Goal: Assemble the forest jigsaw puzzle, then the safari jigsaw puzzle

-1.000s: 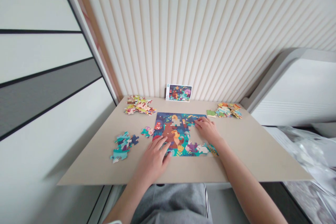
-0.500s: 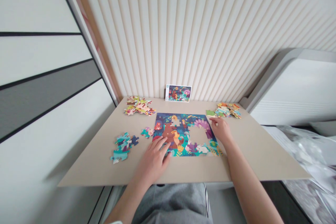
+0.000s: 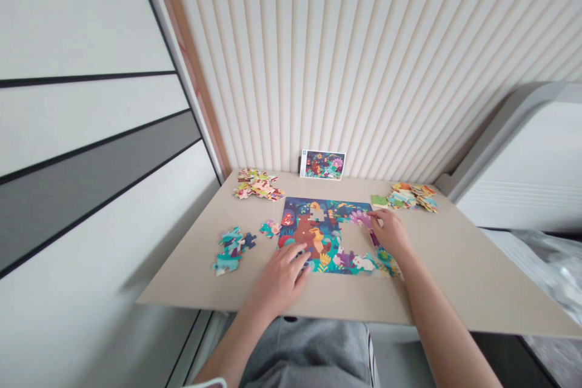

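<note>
A partly assembled jigsaw puzzle [image 3: 313, 236] of colourful animals lies flat on the table, with a large gap right of its middle and a smaller one near its top. My left hand [image 3: 285, 273] rests on its lower left edge, fingers stretched out and holding nothing. Over the upper right part, by the purple peacock, my right hand [image 3: 390, 230] has its thumb and index finger close together on the puzzle. Whether a piece is between those fingertips is too small to tell. Two joined loose pieces [image 3: 270, 228] lie just left of the puzzle.
Blue-green pieces [image 3: 230, 251] lie in a cluster at left. Piece heaps stand at the back left [image 3: 257, 185] and back right [image 3: 404, 197] of the beige table [image 3: 191, 288]. A picture card [image 3: 322, 165] leans against the ribbed wall behind.
My right hand has moved from beside the puzzle's right edge onto its peacock part. My left hand stays on the lower left. The whole view has shifted slightly.
</note>
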Motion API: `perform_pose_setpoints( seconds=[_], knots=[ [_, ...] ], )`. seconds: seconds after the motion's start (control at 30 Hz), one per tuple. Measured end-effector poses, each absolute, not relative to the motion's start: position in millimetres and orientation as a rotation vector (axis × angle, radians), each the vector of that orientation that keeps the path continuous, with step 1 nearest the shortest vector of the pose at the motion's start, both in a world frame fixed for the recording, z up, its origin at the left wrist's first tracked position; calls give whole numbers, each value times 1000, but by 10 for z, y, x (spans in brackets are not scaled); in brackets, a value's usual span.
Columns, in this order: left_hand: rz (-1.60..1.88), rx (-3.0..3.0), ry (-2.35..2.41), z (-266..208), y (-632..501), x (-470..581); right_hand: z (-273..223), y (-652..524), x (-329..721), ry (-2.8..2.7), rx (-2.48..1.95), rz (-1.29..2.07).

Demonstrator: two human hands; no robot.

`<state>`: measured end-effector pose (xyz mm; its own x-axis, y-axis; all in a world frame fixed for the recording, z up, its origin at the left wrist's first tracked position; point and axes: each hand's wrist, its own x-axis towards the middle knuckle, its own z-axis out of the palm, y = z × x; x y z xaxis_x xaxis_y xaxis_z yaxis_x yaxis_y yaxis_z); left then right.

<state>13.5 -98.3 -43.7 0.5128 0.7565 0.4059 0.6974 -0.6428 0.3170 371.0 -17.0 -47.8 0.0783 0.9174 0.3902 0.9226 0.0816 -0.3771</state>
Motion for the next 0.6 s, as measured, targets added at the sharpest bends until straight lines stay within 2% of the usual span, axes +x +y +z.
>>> perform_pose_setpoints(
  seconds=[0.17, 0.3, 0.43, 0.6],
  knots=[
    [897, 2634, 1569, -392, -767, -12, -502, -177, 3637, -1857, -1785, 16],
    [760, 2595, 1923, -383, -502, -222, -464, -204, 3571, -1866, -1768, 19],
    [703, 2554, 1946, -443, -379, -325, -394, -249, 3506, -1839, -1746, 32],
    [819, 2492, 1897, -509, -359, -370, -304, -284, 3499, -1627, -1745, 46]
  ],
)
